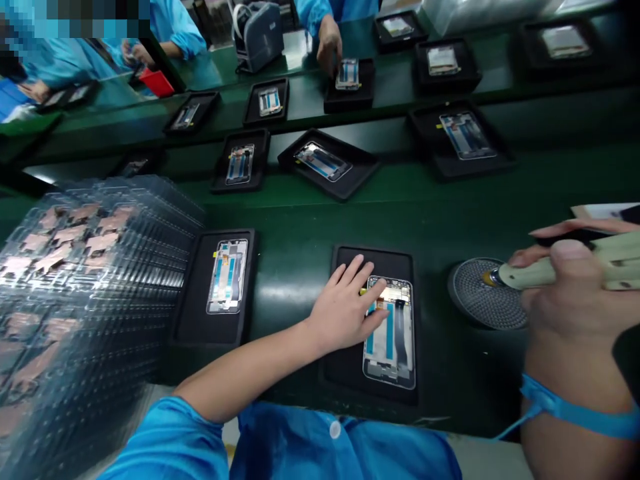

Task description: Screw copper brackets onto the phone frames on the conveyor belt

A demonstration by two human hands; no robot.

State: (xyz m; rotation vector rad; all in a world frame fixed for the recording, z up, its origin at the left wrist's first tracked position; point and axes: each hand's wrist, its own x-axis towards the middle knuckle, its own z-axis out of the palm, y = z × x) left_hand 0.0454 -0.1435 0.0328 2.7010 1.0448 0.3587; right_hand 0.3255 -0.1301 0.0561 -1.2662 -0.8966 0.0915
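My left hand [345, 303] lies with its fingers spread on the upper left part of an opened phone [391, 347]. Blue strips and a dark flex cable show on the phone, which sits in a black tray [345, 373]. To the right, my right hand [575, 293] is wrapped round a pale green electric screwdriver [530, 274]. The screwdriver's front end is over a round perforated plate [483, 300] on the bench; whether its tip touches the plate I cannot tell. A blue strap circles my right wrist.
Another black tray with a phone [227, 277] lies to the left. A tall stack of clear plastic trays [165, 213] holds copper-coloured parts. More phone trays [327, 163] line the green bench [295, 227]. Across it, a co-worker's hand [330, 43] reaches to a phone.
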